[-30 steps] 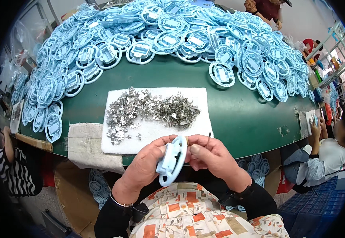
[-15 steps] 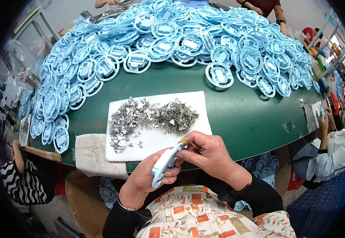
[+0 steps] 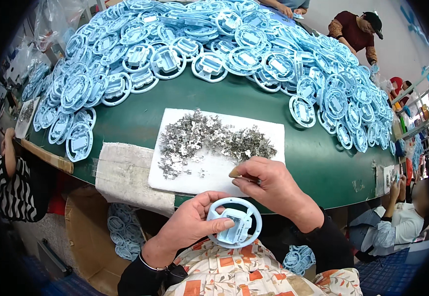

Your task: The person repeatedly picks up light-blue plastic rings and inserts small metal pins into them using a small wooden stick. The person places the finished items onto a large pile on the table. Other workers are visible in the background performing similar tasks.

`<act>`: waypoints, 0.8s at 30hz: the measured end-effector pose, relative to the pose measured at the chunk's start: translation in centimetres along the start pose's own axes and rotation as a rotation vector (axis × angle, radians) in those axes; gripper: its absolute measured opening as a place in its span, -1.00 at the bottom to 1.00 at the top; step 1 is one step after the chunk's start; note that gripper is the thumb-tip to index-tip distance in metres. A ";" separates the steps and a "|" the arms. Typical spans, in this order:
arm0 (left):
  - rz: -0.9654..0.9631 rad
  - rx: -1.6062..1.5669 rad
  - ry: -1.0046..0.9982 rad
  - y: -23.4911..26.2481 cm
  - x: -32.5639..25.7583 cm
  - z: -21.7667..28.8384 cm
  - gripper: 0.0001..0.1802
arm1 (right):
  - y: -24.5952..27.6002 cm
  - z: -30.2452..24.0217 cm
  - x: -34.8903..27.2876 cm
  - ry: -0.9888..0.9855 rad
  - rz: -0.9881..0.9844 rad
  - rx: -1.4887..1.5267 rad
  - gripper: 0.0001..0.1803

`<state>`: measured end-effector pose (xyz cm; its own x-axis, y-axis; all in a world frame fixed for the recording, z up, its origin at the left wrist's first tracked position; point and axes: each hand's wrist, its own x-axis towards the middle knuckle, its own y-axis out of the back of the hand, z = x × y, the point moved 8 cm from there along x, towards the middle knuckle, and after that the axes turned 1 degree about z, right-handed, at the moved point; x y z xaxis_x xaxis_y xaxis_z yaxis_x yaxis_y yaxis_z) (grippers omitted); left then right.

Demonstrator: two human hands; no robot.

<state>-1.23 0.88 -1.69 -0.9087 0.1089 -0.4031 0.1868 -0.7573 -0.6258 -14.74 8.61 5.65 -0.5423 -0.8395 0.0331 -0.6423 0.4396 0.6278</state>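
Observation:
My left hand grips a light-blue plastic toy steering wheel by its left side, thumb across the boxy hub. The wheel faces up at me above my lap. My right hand is apart from it, up and to the right, over the near edge of a white foam board. Its thumb and index finger are pinched, with a brownish cover on the index fingertip. Whatever sits between them is too small to make out. Small silvery metal clips lie heaped on the board, beyond my right fingers.
A large pile of similar wheels covers the far side of the green table. A whitish cloth pad lies left of the board. Below the table edge stands a cardboard box with more wheels. Other people work around the table.
The steering wheel has turned from edge-on to facing me and sits lower. My right hand has come off it and moved up toward the foam board. The whole view has shifted.

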 end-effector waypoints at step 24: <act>0.040 0.082 -0.146 3.3 -1.4 0.8 -0.50 | -7.3 -2.8 6.6 0.267 -0.139 -0.362 -0.87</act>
<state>0.35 -2.28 -2.62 -0.9467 -0.0128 -0.3219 0.1987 -0.8097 -0.5522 -12.11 -1.01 3.50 -0.2753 -0.9563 0.0984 -0.4434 0.2171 0.8696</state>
